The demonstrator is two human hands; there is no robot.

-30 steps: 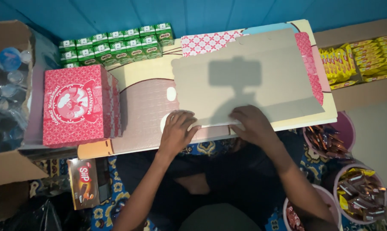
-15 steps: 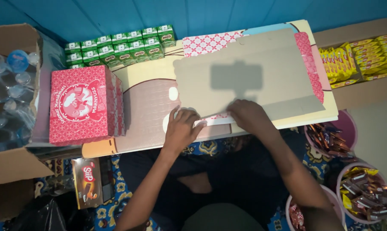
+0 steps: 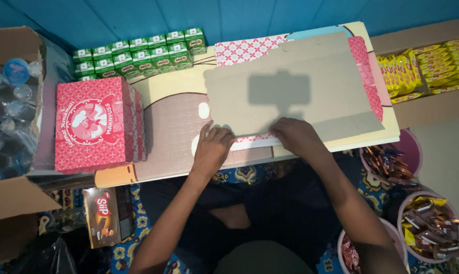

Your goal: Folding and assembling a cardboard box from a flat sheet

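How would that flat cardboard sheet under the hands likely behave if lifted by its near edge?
The cardboard sheet is broad, thin and creased, so it would probably sag and hinge at its folds. It looks light. The left hand and right hand press its near edge, which likely keeps it from sliding.

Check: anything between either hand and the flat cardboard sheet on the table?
Nothing visible. The left hand and right hand both rest directly on the near edge of the flat cardboard sheet; the red box stands apart, off to the left.

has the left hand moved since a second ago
Yes. The left hand has slid up the table, its fingers now reaching the flat cardboard sheet.
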